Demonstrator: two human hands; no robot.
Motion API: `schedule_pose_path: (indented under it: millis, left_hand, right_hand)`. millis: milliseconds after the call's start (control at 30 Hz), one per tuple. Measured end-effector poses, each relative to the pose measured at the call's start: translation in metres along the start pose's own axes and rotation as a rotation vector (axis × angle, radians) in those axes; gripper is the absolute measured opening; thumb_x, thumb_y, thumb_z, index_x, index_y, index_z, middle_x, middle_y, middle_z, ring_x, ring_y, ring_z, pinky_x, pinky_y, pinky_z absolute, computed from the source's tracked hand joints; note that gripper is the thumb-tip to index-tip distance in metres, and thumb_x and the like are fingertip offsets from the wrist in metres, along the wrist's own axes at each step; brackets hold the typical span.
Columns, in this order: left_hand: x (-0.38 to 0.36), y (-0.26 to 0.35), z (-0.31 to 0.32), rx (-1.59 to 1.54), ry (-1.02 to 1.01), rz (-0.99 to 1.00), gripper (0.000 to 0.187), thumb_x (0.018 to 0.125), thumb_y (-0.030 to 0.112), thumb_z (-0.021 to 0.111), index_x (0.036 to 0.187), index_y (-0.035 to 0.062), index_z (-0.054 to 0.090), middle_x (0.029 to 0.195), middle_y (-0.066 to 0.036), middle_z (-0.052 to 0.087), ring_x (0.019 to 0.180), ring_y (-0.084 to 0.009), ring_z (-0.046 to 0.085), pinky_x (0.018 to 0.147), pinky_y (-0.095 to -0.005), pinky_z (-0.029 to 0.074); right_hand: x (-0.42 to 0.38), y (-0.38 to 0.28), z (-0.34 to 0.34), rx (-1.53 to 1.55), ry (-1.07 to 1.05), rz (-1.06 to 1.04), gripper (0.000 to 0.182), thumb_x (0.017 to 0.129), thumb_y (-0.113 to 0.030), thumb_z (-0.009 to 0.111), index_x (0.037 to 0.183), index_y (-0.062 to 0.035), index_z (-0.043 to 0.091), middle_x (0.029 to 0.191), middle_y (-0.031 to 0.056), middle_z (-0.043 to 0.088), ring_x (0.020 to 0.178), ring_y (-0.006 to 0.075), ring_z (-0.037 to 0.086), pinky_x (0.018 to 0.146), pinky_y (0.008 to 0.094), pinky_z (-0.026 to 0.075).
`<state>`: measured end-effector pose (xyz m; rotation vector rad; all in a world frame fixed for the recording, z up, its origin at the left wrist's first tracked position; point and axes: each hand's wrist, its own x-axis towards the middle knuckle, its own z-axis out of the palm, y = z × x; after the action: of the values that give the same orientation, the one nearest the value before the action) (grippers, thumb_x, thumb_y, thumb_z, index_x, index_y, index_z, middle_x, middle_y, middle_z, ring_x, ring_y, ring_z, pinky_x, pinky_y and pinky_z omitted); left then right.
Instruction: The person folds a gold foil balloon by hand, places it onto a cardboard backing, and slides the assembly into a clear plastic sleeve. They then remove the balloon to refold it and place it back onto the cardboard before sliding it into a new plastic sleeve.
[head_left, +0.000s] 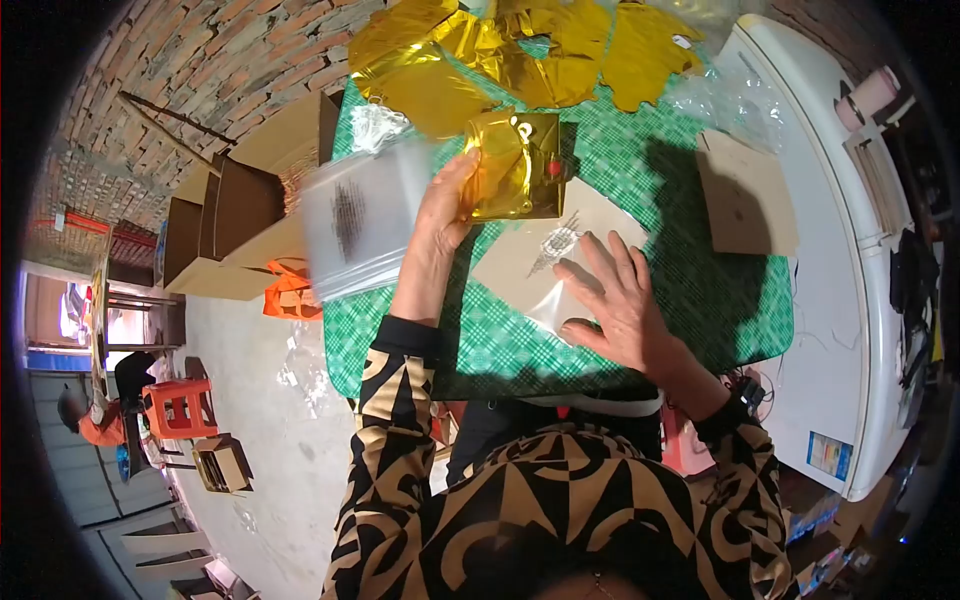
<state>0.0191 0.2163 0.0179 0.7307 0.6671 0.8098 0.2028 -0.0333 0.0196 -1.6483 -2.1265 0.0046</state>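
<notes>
My left hand [446, 205] grips the left edge of a shiny gold packet [513, 167] above the green checked table cover [400, 350]. A small red spot shows on the packet's right side. My right hand [615, 305] has its fingers spread on a clear plastic bag [550, 305], which lies over a piece of tan cardboard [515, 255] and has dark print on it. Left of my left wrist is a stack of clear printed bags [365, 220], partly over the table's edge.
Gold foil sheets [560, 50] cover the far side. A cardboard piece [745, 190] lies at the right, beside a white appliance [830, 300]. Open cartons [240, 210], an orange bag [292, 290] and a red stool [180, 408] stand left; a person [100, 425] is farther off.
</notes>
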Motion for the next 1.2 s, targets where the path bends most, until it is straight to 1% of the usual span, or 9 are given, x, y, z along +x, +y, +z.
schedule_pose_path:
  millis: [67, 167, 367, 567, 600, 700, 833, 1033, 1200]
  left_hand:
    - [0.005, 0.003, -0.004, 0.042, 0.045, 0.029, 0.023, 0.106, 0.026, 0.064, 0.113, 0.0036, 0.065, 0.101, -0.008, 0.074, 0.083, -0.0178, 0.072, 0.078, -0.0348, 0.062]
    - [0.032, -0.006, -0.034, 0.217, 0.123, 0.051, 0.025, 0.104, 0.027, 0.070, 0.111, 0.0033, 0.066, 0.100, -0.005, 0.073, 0.087, -0.0147, 0.071, 0.079, -0.0320, 0.059]
    - [0.035, -0.005, -0.023, 0.594, 0.258, 0.150, 0.028, 0.101, 0.028, 0.074, 0.106, 0.0021, 0.065, 0.080, -0.002, 0.070, 0.071, -0.0100, 0.065, 0.064, -0.0258, 0.051]
    - [0.032, -0.011, -0.011, 1.042, 0.446, 0.376, 0.036, 0.099, 0.028, 0.075, 0.113, -0.0018, 0.063, 0.082, -0.008, 0.075, 0.065, -0.0136, 0.068, 0.058, -0.0308, 0.053]
    - [0.030, -0.013, -0.009, 1.127, 0.473, 0.444, 0.039, 0.096, 0.028, 0.077, 0.118, -0.0014, 0.062, 0.083, -0.014, 0.076, 0.071, -0.0222, 0.073, 0.064, -0.0362, 0.056]
    - [0.026, -0.020, -0.004, 1.340, 0.516, 0.602, 0.042, 0.095, 0.026, 0.076, 0.122, -0.0018, 0.061, 0.084, -0.017, 0.076, 0.075, -0.0314, 0.075, 0.071, -0.0407, 0.057]
    - [0.023, -0.025, 0.001, 1.414, 0.501, 0.775, 0.042, 0.093, 0.022, 0.075, 0.126, 0.0002, 0.060, 0.098, -0.019, 0.074, 0.088, -0.0368, 0.072, 0.080, -0.0454, 0.056]
    - [0.014, -0.023, 0.009, 1.484, 0.466, 0.740, 0.032, 0.091, 0.016, 0.074, 0.118, 0.0029, 0.064, 0.115, -0.021, 0.067, 0.103, -0.0397, 0.066, 0.087, -0.0481, 0.053]
    - [0.006, -0.021, 0.007, 1.392, 0.418, 0.788, 0.024, 0.096, 0.018, 0.067, 0.115, 0.0028, 0.065, 0.111, -0.019, 0.066, 0.104, -0.0404, 0.063, 0.090, -0.0491, 0.050]
  right_hand:
    - [-0.004, 0.006, -0.004, -0.014, -0.009, -0.008, 0.075, 0.078, -0.044, 0.085, 0.144, -0.0152, 0.063, 0.160, 0.0247, 0.037, 0.142, 0.0524, 0.035, 0.115, 0.0661, 0.028]
    - [-0.009, 0.010, -0.009, -0.017, -0.024, -0.002, 0.075, 0.079, -0.043, 0.084, 0.143, -0.0106, 0.062, 0.159, 0.0260, 0.039, 0.141, 0.0525, 0.036, 0.114, 0.0658, 0.029]
    - [-0.014, 0.011, -0.016, -0.030, -0.060, 0.006, 0.075, 0.082, -0.043, 0.082, 0.144, -0.0088, 0.060, 0.158, 0.0271, 0.039, 0.141, 0.0529, 0.035, 0.113, 0.0672, 0.030]
    - [-0.016, 0.013, -0.014, -0.019, -0.062, 0.014, 0.074, 0.084, -0.044, 0.080, 0.145, -0.0076, 0.060, 0.158, 0.0279, 0.039, 0.142, 0.0535, 0.034, 0.112, 0.0697, 0.029]
    - [-0.016, 0.013, -0.015, -0.016, -0.060, 0.014, 0.074, 0.085, -0.045, 0.080, 0.145, -0.0075, 0.059, 0.158, 0.0279, 0.038, 0.142, 0.0536, 0.034, 0.112, 0.0700, 0.029]
    - [-0.017, 0.013, -0.015, -0.014, -0.055, 0.013, 0.074, 0.085, -0.045, 0.079, 0.145, -0.0075, 0.059, 0.159, 0.0278, 0.038, 0.142, 0.0536, 0.034, 0.112, 0.0707, 0.030]
    - [-0.019, 0.015, -0.017, -0.010, -0.054, 0.021, 0.076, 0.081, -0.041, 0.081, 0.145, -0.0062, 0.059, 0.158, 0.0290, 0.040, 0.145, 0.0528, 0.033, 0.118, 0.0632, 0.026]
    - [-0.021, 0.021, -0.026, -0.030, -0.058, 0.046, 0.079, 0.080, -0.042, 0.083, 0.147, -0.0081, 0.058, 0.156, 0.0270, 0.041, 0.140, 0.0547, 0.037, 0.113, 0.0674, 0.033]
    - [-0.037, 0.024, -0.030, -0.019, -0.068, 0.051, 0.080, 0.079, -0.039, 0.084, 0.147, -0.0071, 0.057, 0.155, 0.0273, 0.041, 0.140, 0.0554, 0.037, 0.113, 0.0677, 0.032]
